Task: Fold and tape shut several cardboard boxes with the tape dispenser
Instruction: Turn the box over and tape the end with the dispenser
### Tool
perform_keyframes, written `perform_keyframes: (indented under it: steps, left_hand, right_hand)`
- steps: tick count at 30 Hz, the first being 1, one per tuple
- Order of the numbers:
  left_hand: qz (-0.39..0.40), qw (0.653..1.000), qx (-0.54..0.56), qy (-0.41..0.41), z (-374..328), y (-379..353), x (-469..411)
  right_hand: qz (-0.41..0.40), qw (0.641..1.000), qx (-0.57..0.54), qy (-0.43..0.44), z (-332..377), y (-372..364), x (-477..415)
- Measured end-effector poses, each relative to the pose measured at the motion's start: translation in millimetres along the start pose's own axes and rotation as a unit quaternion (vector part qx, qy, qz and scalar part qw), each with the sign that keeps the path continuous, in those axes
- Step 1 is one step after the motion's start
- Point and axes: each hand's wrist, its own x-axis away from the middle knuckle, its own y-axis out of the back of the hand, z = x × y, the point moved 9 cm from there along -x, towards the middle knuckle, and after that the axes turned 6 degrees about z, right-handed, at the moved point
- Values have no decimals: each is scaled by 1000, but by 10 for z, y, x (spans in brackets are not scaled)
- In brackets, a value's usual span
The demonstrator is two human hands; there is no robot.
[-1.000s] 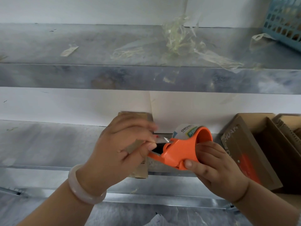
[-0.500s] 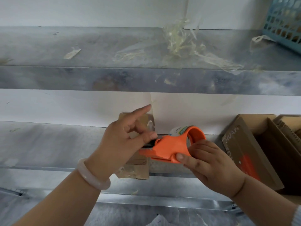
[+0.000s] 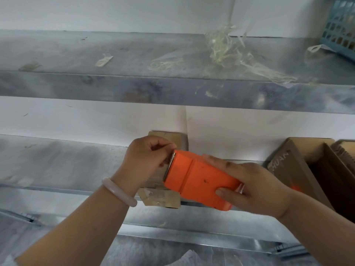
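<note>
since half a second before, the tape dispenser (image 3: 199, 181) had rolled flat side up. right hand (image 3: 255, 187) clamped round its body to steady it; left hand (image 3: 146, 162) pinched together at the cutter, likely on the hidden tape end. behind them a flattened cardboard box (image 3: 159, 196) lay on the shelf (image 3: 57, 166), awaiting tape.

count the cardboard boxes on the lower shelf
3. A small box behind the tape dispenser at centre, an open box to its right, and a third box cut off at the right edge. More may be hidden out of frame.
</note>
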Motion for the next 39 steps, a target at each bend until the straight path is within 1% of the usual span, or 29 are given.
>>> perform_keyframes:
  steps: [3, 7, 13, 19, 20, 22, 24, 27, 31, 35, 39]
  left_hand:
    - [6, 998, 29, 47, 125, 11, -5]
    - [-2, 992, 83, 95, 279, 46, 15]
    - [-12, 993, 64, 102, 412, 53, 48]
    - [-50, 995, 23, 85, 504, 129, 91]
    - [-69, 993, 32, 95, 549, 220, 93]
    - [-102, 983, 92, 119, 682, 443, 108]
    - [-99, 983, 95, 119, 748, 583, 141]
    - [-112, 984, 81, 117, 839, 615, 216]
    - [-140, 978, 90, 127, 991, 573, 302]
    - [-158, 979, 74, 105, 997, 570, 373]
    - [-170, 977, 76, 107, 1063, 579, 434]
  right_hand:
    - [17, 997, -59, -35, -21, 2, -41]
    - [46, 984, -164, -47, 57, -49, -115]
    - [62, 954, -277, -94, -20, -48, -136]
    - [118, 944, -286, -117, -102, -3, -111]
    - [126, 944, -280, -121, -131, 21, -88]
    - [132, 943, -271, -140, -216, 74, -26]
    - [137, 936, -283, -157, -280, 99, 24]
    - [161, 933, -281, -154, -257, 67, 27]
    - [170, 934, -278, -148, -225, 60, 20]
    - [180, 931, -280, -149, -262, 53, 53]
    - [190, 930, -278, -148, -286, 46, 65]
